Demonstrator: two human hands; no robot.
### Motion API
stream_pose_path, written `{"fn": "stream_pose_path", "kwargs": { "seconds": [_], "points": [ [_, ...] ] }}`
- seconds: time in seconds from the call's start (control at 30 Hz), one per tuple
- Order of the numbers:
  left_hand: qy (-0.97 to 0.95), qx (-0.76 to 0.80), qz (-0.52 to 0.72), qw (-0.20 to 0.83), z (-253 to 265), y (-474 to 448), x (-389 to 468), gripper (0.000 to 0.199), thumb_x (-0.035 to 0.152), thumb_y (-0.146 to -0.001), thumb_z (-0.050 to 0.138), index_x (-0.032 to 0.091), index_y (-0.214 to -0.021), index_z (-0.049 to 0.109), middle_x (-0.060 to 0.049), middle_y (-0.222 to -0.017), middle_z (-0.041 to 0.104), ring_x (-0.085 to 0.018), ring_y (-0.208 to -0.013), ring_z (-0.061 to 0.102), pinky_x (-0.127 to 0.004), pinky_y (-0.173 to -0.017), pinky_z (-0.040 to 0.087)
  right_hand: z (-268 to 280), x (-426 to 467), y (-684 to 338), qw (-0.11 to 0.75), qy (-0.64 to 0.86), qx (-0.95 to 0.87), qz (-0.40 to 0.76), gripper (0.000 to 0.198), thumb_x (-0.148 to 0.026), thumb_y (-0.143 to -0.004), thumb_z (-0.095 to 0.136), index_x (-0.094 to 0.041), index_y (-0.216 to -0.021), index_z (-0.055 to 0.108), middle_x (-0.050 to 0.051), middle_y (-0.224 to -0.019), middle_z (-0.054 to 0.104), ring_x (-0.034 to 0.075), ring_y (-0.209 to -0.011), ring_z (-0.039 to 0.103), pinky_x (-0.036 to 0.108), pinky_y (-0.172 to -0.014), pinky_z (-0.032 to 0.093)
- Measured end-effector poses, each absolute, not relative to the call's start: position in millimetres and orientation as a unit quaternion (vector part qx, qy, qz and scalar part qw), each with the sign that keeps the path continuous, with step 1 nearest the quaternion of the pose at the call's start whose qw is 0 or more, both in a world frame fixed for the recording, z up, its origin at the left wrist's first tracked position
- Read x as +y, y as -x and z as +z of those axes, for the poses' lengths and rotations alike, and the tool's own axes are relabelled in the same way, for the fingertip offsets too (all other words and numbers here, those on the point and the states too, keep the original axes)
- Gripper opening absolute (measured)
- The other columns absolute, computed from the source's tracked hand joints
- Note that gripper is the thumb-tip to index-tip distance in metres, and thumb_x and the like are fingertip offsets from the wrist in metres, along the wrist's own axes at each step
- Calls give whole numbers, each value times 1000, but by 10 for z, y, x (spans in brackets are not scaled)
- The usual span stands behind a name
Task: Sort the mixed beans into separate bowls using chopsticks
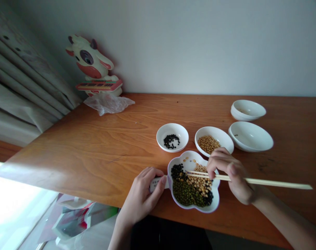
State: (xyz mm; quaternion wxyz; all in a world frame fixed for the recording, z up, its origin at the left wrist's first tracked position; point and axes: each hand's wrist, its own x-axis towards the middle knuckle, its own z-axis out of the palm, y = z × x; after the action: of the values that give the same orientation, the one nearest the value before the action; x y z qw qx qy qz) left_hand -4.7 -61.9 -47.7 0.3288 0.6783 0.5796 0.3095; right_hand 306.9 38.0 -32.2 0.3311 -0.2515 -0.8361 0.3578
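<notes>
The chopsticks (267, 182) seem light, stiff and smooth, best held near the middle — round beans (198, 183) may slip if squeezed. They are held in the fingers of the right hand (233, 173), tips over the dish (216, 203), pointed left, long axis sideways. The handle (154, 185) is gripped by the left hand (141, 194).

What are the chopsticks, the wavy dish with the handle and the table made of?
Chopsticks: probably bamboo or wood, since they're pale yellow and look unpainted.
Wavy dish: maybe smooth plastic, white with a lilac rim; it could be ceramic.
Table: looks like orange-brown wood with a slight shine; grain lines show, though a printed wood pattern is possible.
</notes>
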Motion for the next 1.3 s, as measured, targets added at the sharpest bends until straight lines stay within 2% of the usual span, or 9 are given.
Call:
{"fn": "stream_pose_path", "kwargs": {
  "seconds": [0.4, 0.67, 0.77, 0.83, 0.93, 1.0, 1.17, 1.3],
  "points": [
    [-680, 581, 307, 325, -467, 38, -616, 29, 43, -115, 51, 23, -100, 65, -5, -95, 71, -22, -87, 67, -33, -83, 50, -324, 391, -3044, 332, 244, -837, 358, 66, -63, -113, 16, -26, -84, 62, 0, -76, 65, 23, -78, 55, 47, -95, 33],
    [-679, 582, 311, 320, -473, 36, -621, 28, 42, -114, 52, 23, -101, 67, -5, -95, 72, -22, -86, 68, -33, -82, 51, -342, 398, -3059, 366, 251, -829, 340, 70, -61, -114, 12, -26, -80, 62, 1, -74, 65, 24, -75, 58, 49, -93, 36],
    [-677, 581, 313, 325, -482, 43, -622, 26, 41, -114, 52, 23, -101, 66, -4, -96, 72, -21, -88, 67, -33, -84, 50, -274, 421, -3119, 407, 257, -817, 318, 72, -64, -112, 11, -28, -79, 63, 2, -72, 65, 25, -73, 58, 50, -91, 36],
    [-677, 580, 313, 326, -483, 48, -621, 26, 41, -114, 52, 23, -101, 65, -4, -97, 72, -21, -88, 67, -33, -85, 50, -214, 450, -3189, 464, 280, -788, 292, 75, -68, -111, 13, -30, -77, 67, 3, -69, 64, 28, -72, 58, 52, -90, 37],
    [-679, 579, 312, 327, -476, 51, -620, 25, 40, -114, 53, 23, -100, 65, -3, -96, 71, -21, -88, 66, -33, -85, 49, -151, 517, -3312, 552, 316, -729, 253, 77, -72, -108, 14, -32, -75, 71, 8, -68, 61, 33, -77, 57, 55, -86, 39],
    [-679, 577, 313, 328, -470, 49, -618, 25, 41, -114, 53, 23, -101, 65, -3, -95, 70, -21, -87, 66, -33, -84, 48, -146, 571, -3381, 575, 341, -711, 217, 77, -72, -107, 14, -33, -74, 71, 11, -70, 60, 37, -80, 57, 58, -86, 39],
    [-680, 575, 315, 330, -459, 37, -601, 26, 40, -114, 52, 23, -100, 64, -3, -95, 69, -20, -87, 66, -33, -85, 48, -191, 645, -3425, 532, 388, -733, 170, 71, -69, -108, 20, -31, -79, 73, 13, -76, 66, 40, -85, 58, 59, -89, 38],
    [-684, 566, 321, 331, -447, 33, -603, 25, 39, -114, 52, 23, -101, 65, -3, -97, 70, -20, -88, 66, -33, -86, 48, -172, 601, -3365, 517, 347, -756, 204, 73, -71, -108, 17, -31, -77, 69, 9, -73, 64, 35, -78, 56, 54, -84, 39]
  ]
}}
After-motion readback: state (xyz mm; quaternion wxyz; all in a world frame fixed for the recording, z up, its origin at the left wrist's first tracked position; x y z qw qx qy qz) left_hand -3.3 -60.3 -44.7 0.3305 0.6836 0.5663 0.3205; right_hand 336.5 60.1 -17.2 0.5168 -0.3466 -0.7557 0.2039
